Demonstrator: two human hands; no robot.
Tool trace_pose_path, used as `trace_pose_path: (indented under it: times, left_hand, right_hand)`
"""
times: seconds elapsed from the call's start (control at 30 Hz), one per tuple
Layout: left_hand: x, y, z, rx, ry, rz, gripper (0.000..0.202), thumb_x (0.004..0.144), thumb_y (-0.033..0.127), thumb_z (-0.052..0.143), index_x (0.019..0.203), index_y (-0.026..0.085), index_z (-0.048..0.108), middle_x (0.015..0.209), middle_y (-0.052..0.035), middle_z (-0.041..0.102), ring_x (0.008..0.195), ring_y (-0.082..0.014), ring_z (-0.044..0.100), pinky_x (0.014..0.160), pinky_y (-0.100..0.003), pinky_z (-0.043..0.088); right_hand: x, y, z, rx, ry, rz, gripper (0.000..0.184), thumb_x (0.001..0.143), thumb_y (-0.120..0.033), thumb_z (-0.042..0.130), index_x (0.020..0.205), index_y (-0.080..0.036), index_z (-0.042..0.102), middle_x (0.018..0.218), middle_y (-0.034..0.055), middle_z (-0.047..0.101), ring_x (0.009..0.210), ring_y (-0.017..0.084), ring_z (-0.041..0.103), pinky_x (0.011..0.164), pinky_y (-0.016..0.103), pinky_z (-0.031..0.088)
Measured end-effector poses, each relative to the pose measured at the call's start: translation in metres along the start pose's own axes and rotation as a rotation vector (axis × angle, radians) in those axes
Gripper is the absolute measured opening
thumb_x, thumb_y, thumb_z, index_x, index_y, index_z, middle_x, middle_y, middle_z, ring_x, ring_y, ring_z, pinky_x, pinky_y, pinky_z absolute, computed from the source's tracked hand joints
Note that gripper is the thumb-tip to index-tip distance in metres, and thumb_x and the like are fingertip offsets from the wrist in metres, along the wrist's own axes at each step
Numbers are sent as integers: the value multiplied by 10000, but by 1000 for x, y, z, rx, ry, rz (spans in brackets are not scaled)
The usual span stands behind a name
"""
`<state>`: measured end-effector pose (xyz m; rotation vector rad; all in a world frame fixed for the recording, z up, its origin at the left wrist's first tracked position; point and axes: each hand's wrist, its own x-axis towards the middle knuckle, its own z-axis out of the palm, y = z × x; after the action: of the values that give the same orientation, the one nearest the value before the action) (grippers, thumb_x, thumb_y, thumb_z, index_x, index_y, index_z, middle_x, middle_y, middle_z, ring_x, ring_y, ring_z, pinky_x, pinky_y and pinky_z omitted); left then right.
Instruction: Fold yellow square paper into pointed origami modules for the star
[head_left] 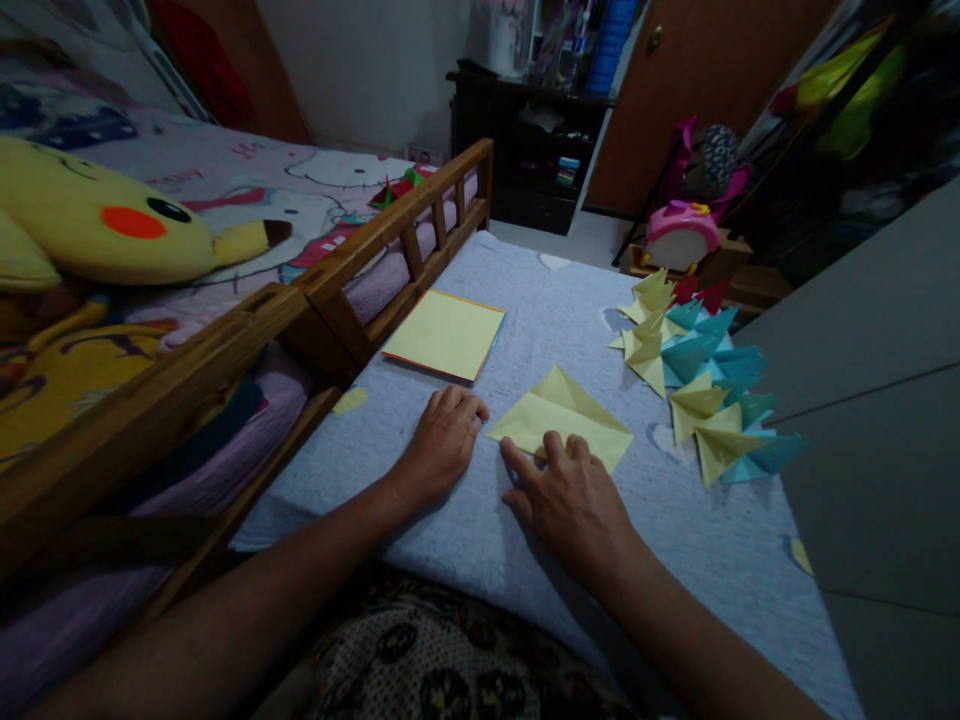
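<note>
A sheet of yellow origami paper [559,405] with fold creases lies on the pale blue cloth, its lower edge partly hidden by my right hand. My right hand [574,500] rests on that near edge, fingers apart and pressing down flat, the thumb off to the left on the cloth. Just left of the sheet's left corner, my left hand [442,445] sits on the cloth with its fingers curled in, and nothing shows in it. Beyond the left hand is a square stack of origami paper [446,335], yellow on top with other colours at its edges.
Folded yellow paper pieces [720,430] and blue paper pieces [690,355] stand in rows along the right side of the cloth-covered surface [525,285]. A wooden bed rail [405,235] runs along the left, with a yellow plush toy [97,215] behind it. A pale panel [877,400] borders the right.
</note>
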<state>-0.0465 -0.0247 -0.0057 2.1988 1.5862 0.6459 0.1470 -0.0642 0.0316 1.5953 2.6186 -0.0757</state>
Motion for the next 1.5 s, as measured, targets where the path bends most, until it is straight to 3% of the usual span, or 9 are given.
trace_pose_path:
  times: [0.4, 0.57, 0.73, 0.87, 1.17, 1.33, 1.5]
  left_hand:
    - [-1, 0, 2, 26, -24, 0, 82, 900, 213, 614, 979, 211, 593, 1067, -53, 532, 1064, -251, 475, 976, -421, 424]
    - [0, 3, 3, 75, -24, -25, 63, 901, 240, 629, 946, 206, 599, 1051, -54, 524, 1057, -256, 466, 964, -421, 427]
    - [1, 8, 6, 123, -20, -54, 121, 916, 312, 619, 944, 200, 580, 1054, -64, 510, 1048, -265, 456, 951, -432, 428]
    - [1, 11, 8, 175, -22, -78, 67, 915, 263, 580, 944, 206, 559, 1051, -71, 508, 1045, -275, 450, 918, -436, 431]
    - [0, 15, 8, 222, -42, -91, 73, 906, 193, 528, 977, 205, 539, 1089, -83, 513, 1057, -286, 447, 919, -441, 417]
    - [0, 8, 5, 130, -28, -56, 104, 908, 147, 488, 976, 198, 549, 1076, -84, 537, 1045, -272, 465, 942, -437, 419]
    - [-6, 3, -7, -30, 68, 20, 209, 947, 123, 391, 1043, 213, 552, 1073, -60, 592, 1058, -238, 515, 981, -425, 428]
  right_hand:
    - [2, -3, -6, -15, -98, 37, 560, 931, -535, 596, 1457, -390, 470, 1152, 137, 596, 996, 337, 580, 749, 435, 513]
    - [2, -3, -3, -19, -71, 35, 575, 913, -532, 627, 1449, -390, 479, 1134, 129, 598, 980, 334, 581, 743, 429, 514]
    - [1, -3, 3, -20, 8, 12, 573, 907, -477, 655, 1445, -359, 498, 1076, 149, 608, 935, 329, 581, 690, 429, 514]
    - [-1, -2, 6, 5, 55, 0, 544, 894, -463, 676, 1405, -339, 537, 1065, 149, 616, 935, 341, 578, 697, 454, 516]
    - [-14, 7, 5, 67, 53, -26, 534, 893, -468, 679, 1361, -230, 579, 1176, 156, 625, 1119, 358, 544, 945, 492, 501]
    - [-15, 7, 10, 47, 74, -14, 560, 887, -488, 679, 1376, -240, 565, 1211, 158, 614, 1184, 388, 516, 978, 515, 483]
    - [-14, 7, 9, 55, 75, -17, 557, 875, -490, 693, 1357, -236, 575, 1184, 156, 617, 1138, 368, 530, 948, 501, 501]
